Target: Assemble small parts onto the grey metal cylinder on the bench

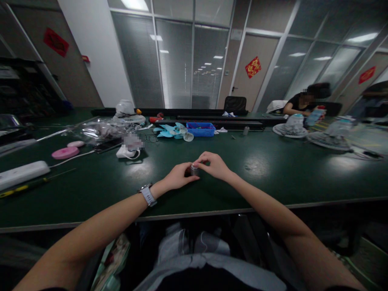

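A small grey metal cylinder [194,170] stands upright on the green table, straight in front of me. My left hand [178,176] grips its side, thumb in front and fingers behind. From the right, my right hand [214,165] pinches at the cylinder's top with thumb and forefinger. The fingertips partly hide a pale bit there, too small to name. On my left wrist is a watch [148,195] with a light strap.
Farther back are a blue tray [200,129], light-blue fan blades [172,130] and another grey cylinder [246,130]. A power strip [24,173], a yellow screwdriver [24,188] and a pink disc [65,152] lie left. Fan parts [291,128] and a seated person [300,103] are right.
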Demonstrator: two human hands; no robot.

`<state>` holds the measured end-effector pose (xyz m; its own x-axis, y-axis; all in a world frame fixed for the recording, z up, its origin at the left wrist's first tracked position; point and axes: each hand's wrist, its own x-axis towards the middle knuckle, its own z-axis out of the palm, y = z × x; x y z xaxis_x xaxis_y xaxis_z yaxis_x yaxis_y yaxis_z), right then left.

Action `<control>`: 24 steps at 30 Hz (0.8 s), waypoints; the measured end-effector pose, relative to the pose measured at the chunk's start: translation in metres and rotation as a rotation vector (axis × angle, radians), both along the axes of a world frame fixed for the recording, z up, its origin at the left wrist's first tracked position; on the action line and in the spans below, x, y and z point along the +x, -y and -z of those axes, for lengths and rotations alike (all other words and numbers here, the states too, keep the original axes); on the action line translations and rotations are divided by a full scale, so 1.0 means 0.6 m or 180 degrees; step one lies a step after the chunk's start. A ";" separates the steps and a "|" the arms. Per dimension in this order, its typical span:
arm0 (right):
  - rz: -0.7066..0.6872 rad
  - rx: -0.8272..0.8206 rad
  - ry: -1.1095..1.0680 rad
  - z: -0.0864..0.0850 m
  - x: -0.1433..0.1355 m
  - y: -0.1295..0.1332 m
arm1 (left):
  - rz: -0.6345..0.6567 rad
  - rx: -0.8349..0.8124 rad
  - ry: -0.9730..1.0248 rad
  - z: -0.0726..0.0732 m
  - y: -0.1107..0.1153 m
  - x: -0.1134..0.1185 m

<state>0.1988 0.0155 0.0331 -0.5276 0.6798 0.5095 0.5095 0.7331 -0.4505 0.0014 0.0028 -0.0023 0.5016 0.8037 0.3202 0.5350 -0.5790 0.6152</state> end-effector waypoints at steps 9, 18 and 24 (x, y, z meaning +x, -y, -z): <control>0.0272 0.0410 0.0234 -0.002 -0.009 0.007 | -0.0006 -0.0005 0.0005 -0.003 0.002 0.000; -0.0018 -0.0073 -0.0098 0.004 -0.001 -0.001 | 0.0030 0.0026 0.0022 -0.002 0.001 -0.001; 0.0041 0.0047 -0.0075 0.003 -0.001 -0.003 | 0.0049 -0.0029 0.0093 -0.003 0.002 0.001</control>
